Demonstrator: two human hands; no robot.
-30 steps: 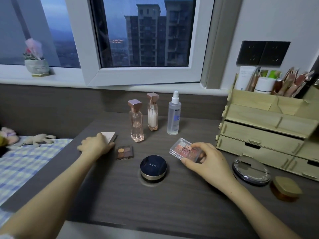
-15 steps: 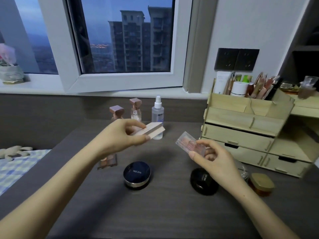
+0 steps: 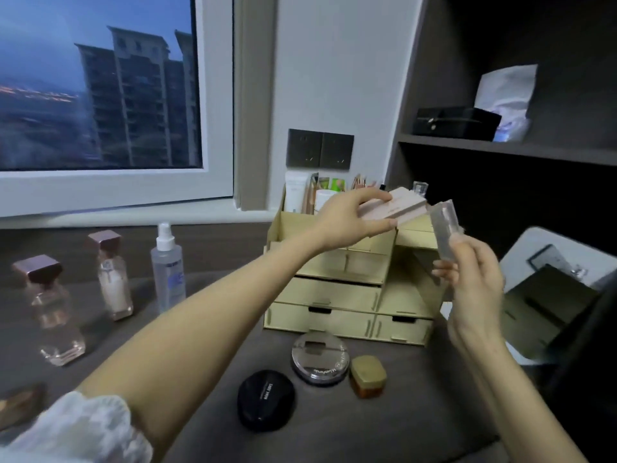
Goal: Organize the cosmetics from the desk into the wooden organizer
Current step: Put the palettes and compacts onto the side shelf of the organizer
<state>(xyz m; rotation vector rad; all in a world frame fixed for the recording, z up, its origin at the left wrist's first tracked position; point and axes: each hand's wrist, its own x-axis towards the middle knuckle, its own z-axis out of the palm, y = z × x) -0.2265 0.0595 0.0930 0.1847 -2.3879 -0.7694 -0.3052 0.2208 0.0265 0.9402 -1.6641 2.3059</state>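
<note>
My left hand (image 3: pixel 347 217) grips a flat pale pink palette (image 3: pixel 397 206) and holds it over the top of the wooden organizer (image 3: pixel 334 295). My right hand (image 3: pixel 474 282) holds a clear-lidded eyeshadow palette (image 3: pixel 444 227) upright, just right of the organizer's upper tier. The organizer has several drawers, and tubes and brushes stand in its top compartments. On the desk in front of it lie a black round compact (image 3: pixel 266 399), a clear-lidded round compact (image 3: pixel 320 357) and a small gold-lidded jar (image 3: pixel 368 375).
Two pink-capped bottles (image 3: pixel 50 309) (image 3: pixel 112 275) and a clear spray bottle (image 3: pixel 168 269) stand at the left of the desk. A small palette (image 3: pixel 20 404) lies at the lower left edge. A dark shelf (image 3: pixel 500 147) with a black box (image 3: pixel 455 123) rises at the right. A dark flat item (image 3: pixel 547 305) lies right of the organizer.
Both hands have risen from the desk and moved right, to the organizer's top. The left hand picked up the pink palette; the right hand turned its clear palette upright. My view swung right.
</note>
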